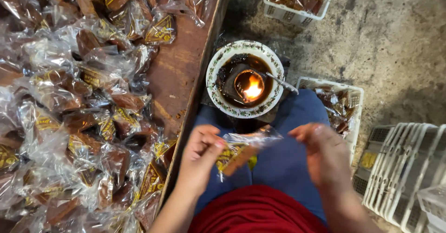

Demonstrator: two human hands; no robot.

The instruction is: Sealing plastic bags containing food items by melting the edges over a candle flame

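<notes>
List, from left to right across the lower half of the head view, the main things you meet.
Heap of wrapped brown sweets → wooden board edge → left hand → clear packet held between the hands → right hand → stacked white baskets.

A rough concrete floor (395, 42) fills the upper right of the frame, grey and mottled with dark stains and pale worn patches. Along the left runs a low wooden table (179, 70), its reddish-brown top bare in a strip beside its edge, which slants from the upper middle down toward the bottom. At the top edge, right of centre, a white slatted plastic basket (288, 11) stands on the floor. A second white basket (355, 98) sits right of centre, and a stack of empty white baskets (409, 163) lies in the lower right corner. Light is soft and even, brighter toward the upper right.
</notes>
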